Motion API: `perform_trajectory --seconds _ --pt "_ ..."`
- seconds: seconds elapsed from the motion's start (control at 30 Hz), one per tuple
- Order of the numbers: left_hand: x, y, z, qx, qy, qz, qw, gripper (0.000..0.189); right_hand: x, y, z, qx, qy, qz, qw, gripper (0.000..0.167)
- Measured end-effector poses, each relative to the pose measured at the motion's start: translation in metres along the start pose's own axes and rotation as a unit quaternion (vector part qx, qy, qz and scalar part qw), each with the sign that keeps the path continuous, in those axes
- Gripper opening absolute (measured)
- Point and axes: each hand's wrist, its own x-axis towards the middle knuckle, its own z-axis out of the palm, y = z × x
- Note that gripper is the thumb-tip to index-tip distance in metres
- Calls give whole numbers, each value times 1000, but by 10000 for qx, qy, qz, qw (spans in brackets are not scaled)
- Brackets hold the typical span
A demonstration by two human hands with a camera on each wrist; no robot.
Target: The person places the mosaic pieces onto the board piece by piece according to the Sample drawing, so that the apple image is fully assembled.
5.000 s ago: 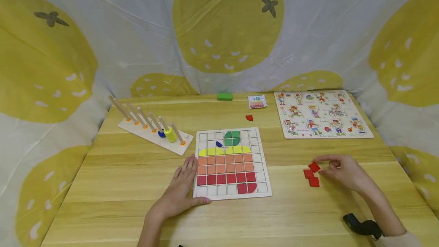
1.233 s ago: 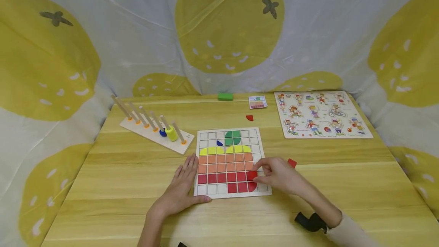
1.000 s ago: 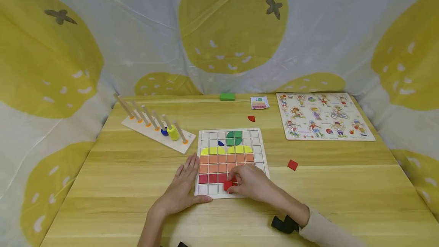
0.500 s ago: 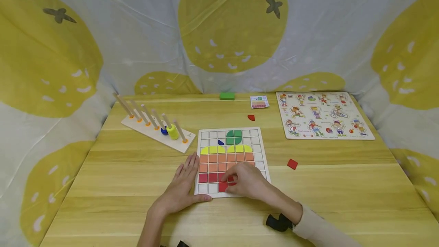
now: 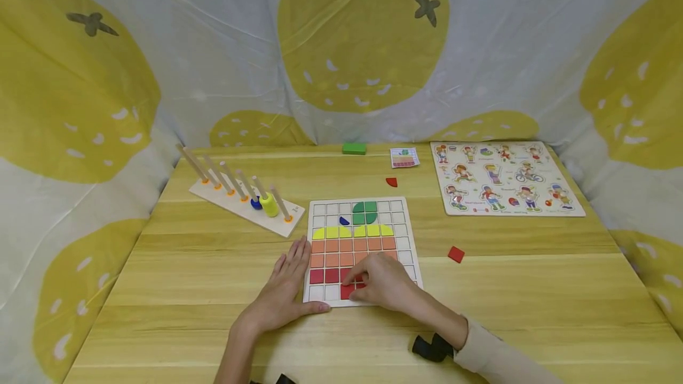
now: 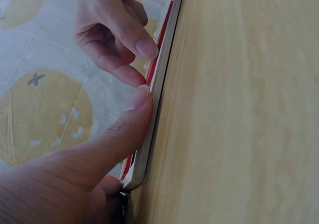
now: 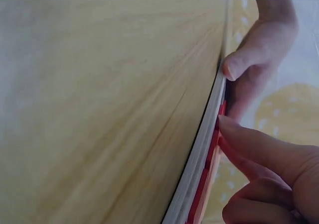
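A white grid board [image 5: 317, 293] lies mid-table, filled with rows of yellow, orange and red pieces, plus green pieces and one blue piece above. My left hand [image 5: 280, 289] rests along its left side, fingers extended, thumb [image 6: 134, 117] against the front edge. Over the lower rows is my right hand [image 5: 389, 283], its thumb and index finger pinching a red square tile [image 5: 345, 291] that sits in the bottom row. The hand covers the pieces to the right of that tile. In the right wrist view, the thumb tip [image 7: 229, 124] is right at the tile.
A loose red square tile [image 5: 456, 254] lies right of the board, a red quarter-circle piece [image 5: 392, 182] behind it. Farther out are a peg stand [image 5: 251, 209] with rings, a green block [image 5: 354, 149], a picture card [image 5: 405, 157] and a figure puzzle board [image 5: 507, 179].
Over these seconds, two red square tiles left the table on the right and two joined the bottom row. My right hand carried the latest one leftward onto the board; my left hand stayed put.
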Motion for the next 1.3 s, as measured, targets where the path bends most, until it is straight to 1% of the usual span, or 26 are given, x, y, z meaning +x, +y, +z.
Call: perform_trajectory --seconds 0.07,0.17,0.23,0.3,0.37,0.43,0.53,0.6,0.67,0.77,0.87,1.03,1.13,1.3 --pt "0 0 0 6 14 3 10000 125 1 0 -1 13 -46 -45 10000 15" --pt "0 0 0 -16 4 -8 10000 125 0 2 -7 130 -351 -86 9993 18" --pt "0 0 0 -41 -17 -25 10000 125 -3 7 -17 310 -496 -39 9983 20" --pt "-1 0 0 -53 -32 -51 10000 125 -8 15 -32 423 -484 58 9979 21" --pt "-1 1 0 -60 -56 -59 9999 126 -17 29 -50 450 -214 224 9985 19" --pt "0 2 -1 -27 -67 -63 10000 126 -29 45 -69 346 128 477 9982 20" --pt "0 2 -1 -4 -93 -61 9999 126 -50 72 -94 162 590 899 9941 24" --pt "0 2 -1 16 -108 -62 9999 126 -64 89 -106 117 756 1198 9898 28" --pt "0 2 -1 24 -110 -61 9999 126 -75 103 -114 182 796 1487 9855 33" --pt "0 1 0 19 -102 -61 9999 126 -84 116 -119 256 666 1826 9806 37" --pt "0 0 0 -14 -76 -56 10000 126 -83 122 -117 245 568 1955 9787 35" --pt "-1 -1 -1 -42 -7 -17 10000 126 -75 121 -111 55 581 1745 9829 25" --pt "-2 -2 -1 -30 -15 -41 10000 127 -73 122 -109 24 623 1686 9837 25" --pt "-1 -1 0 -18 -65 -26 10000 126 -72 121 -110 -59 663 1715 9829 24"
